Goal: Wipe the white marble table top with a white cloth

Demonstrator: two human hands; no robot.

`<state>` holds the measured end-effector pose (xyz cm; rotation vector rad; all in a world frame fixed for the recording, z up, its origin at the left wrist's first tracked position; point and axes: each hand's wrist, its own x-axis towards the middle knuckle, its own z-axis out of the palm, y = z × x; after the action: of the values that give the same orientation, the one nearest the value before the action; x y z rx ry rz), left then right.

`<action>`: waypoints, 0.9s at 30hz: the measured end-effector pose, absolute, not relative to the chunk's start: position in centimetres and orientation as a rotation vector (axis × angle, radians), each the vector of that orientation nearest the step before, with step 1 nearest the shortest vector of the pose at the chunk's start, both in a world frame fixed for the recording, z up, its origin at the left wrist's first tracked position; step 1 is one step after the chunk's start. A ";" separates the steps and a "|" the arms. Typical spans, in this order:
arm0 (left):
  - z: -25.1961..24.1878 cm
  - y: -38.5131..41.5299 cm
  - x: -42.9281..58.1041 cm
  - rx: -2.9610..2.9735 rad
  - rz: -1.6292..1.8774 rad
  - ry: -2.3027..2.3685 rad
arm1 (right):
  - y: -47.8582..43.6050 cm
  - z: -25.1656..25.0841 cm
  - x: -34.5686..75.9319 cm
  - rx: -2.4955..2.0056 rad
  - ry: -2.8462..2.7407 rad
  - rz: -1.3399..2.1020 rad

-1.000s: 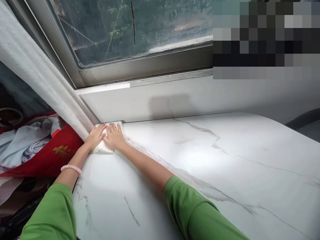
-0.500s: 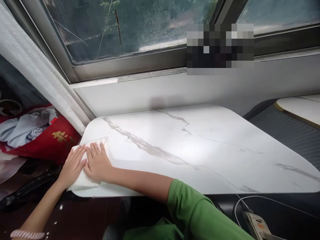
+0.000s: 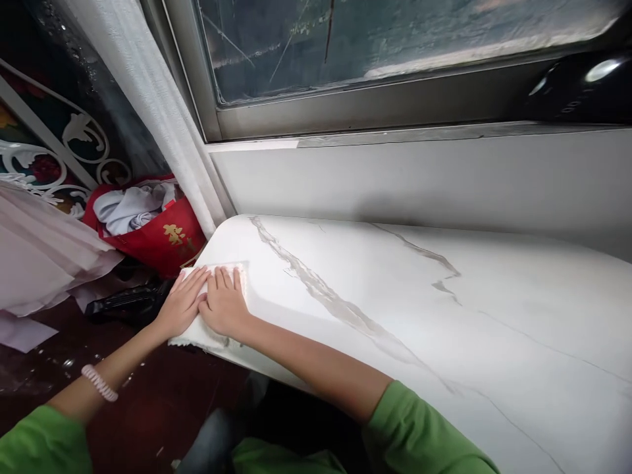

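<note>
A folded white cloth (image 3: 207, 334) lies at the left end of the white marble-patterned tabletop (image 3: 316, 263), partly over its edge. My left hand (image 3: 182, 306) rests flat on the cloth's left part, fingers stretched forward. Beside it, my right hand (image 3: 226, 306) presses flat on the cloth with its fingers extended. The two hands touch or nearly touch at the thumbs. Much of the cloth is hidden beneath them.
A red bag (image 3: 168, 240) with pale clothes in it stands past the table's left end, by a white curtain (image 3: 143, 79). A black object (image 3: 131, 303) sits below the bag. Behind the table are a low wall (image 3: 395, 174) and a window (image 3: 345, 46).
The camera view has turned left, so the scene sits farther right and more of the left side shows. Both hands remain flat on the cloth at the table's left end.
</note>
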<state>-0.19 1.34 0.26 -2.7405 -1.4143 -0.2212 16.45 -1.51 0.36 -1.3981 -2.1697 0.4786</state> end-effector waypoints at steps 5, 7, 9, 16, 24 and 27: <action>0.3 5.9 2.8 -2.737 -0.122 -1.446 | 3.2 -0.6 17.8 -1.478 -2.122 0.289; -0.1 8.6 5.1 -2.685 -0.124 -1.501 | 6.1 -1.0 19.8 -1.466 -2.147 0.274; -0.5 11.5 7.9 -2.655 -0.145 -1.540 | 9.1 -1.3 22.3 -1.435 -2.175 0.280; -1.4 21.0 16.3 -2.816 -0.211 -1.348 | 16.0 -2.5 28.9 -1.706 -1.976 0.091; -1.6 22.6 16.7 -2.874 -0.225 -1.267 | 16.7 -2.8 29.2 -1.783 -1.968 0.024; -1.5 20.9 16.2 -2.881 -0.211 -1.271 | 15.0 -2.6 28.9 -1.810 -2.007 0.063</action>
<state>16.17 20.88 -1.46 -2.8807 -1.2707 -0.2107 28.89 15.03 -2.59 -1.8100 -2.0066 0.0634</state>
